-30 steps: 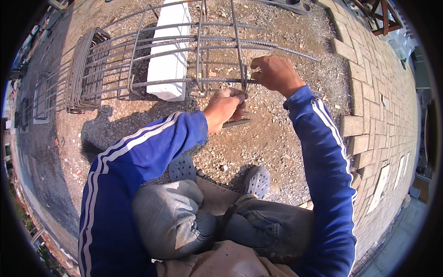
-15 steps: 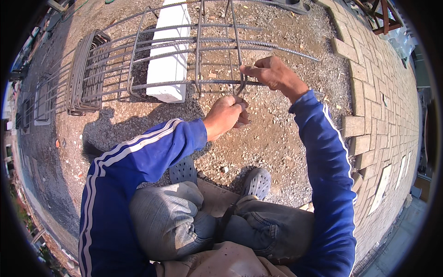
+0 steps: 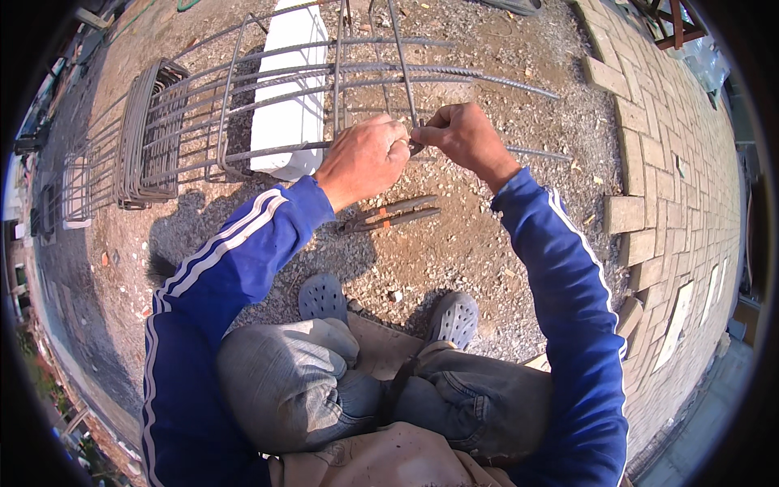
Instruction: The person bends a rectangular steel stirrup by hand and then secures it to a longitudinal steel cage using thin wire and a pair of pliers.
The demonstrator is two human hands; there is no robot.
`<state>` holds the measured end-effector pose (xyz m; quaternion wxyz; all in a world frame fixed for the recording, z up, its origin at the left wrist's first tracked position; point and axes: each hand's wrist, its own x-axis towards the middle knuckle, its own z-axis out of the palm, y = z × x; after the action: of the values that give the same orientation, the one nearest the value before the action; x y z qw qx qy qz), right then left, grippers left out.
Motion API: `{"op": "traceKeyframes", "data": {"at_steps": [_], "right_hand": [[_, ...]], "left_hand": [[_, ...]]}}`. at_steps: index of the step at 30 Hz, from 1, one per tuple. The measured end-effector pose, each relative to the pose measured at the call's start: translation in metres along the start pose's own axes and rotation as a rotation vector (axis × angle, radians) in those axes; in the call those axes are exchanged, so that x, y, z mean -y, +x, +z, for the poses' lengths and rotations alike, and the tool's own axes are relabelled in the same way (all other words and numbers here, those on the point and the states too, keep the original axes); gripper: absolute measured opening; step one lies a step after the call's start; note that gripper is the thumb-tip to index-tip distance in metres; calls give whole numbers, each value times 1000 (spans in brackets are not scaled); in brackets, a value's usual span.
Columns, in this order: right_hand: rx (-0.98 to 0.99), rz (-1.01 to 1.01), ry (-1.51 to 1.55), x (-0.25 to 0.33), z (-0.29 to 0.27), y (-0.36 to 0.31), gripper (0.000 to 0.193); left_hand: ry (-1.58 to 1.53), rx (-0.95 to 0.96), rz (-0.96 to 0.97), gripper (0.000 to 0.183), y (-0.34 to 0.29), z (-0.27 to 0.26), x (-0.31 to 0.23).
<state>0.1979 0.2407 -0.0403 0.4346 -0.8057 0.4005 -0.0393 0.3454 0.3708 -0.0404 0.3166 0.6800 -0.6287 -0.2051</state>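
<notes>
A cage of steel reinforcing bars (image 3: 438, 78) stretches away to the left, with square stirrups around the long bars. At the near lower corner of the rightmost stirrup (image 3: 402, 61), my two hands meet. My left hand (image 3: 365, 158) is closed over the near long bar, its fingertips beside the corner; what they grip is hidden. My right hand (image 3: 471, 142) pinches with thumb and forefinger at that same corner, and anything thin between them is too small to make out. Below my hands, a pair of dark pincers (image 3: 393, 216) with orange marks lies on the gravel.
A white block (image 3: 288, 105) stands under the cage. Bunched stirrups (image 3: 146, 138) sit farther left on the bars. Paving bricks (image 3: 661, 187) border the gravel on the right. My grey clogs (image 3: 453, 318) rest on the ground in front of me.
My left hand has moved up and left onto the near bar, uncovering the pincers on the ground. My right hand has shifted slightly left, still pinching at the stirrup corner.
</notes>
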Motion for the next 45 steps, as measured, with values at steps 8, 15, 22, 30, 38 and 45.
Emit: {"op": "traceKeyframes", "data": {"at_steps": [8,15,22,30,38,45], "right_hand": [[160,31,133,-2,-18,2,25],[9,-240,-432,3,-17,13,22],[-141,-181,-131,-4,2,-7,24],[-20,-11,29,-4,4,-2,34],[-73,-51,-42,-1,9,-5,29],[-166,-64,-52,5,19,-20,31]], "left_hand": [[-60,107,-11,22,-4,-5,-5],[-84,154,-36,22,-6,-9,-2],[-173,275,-70,23,-3,-13,-2],[-128,292,-70,24,-5,-11,-5],[-120,168,-285,22,13,-15,0],[291,319,-297,23,44,-14,12]]}}
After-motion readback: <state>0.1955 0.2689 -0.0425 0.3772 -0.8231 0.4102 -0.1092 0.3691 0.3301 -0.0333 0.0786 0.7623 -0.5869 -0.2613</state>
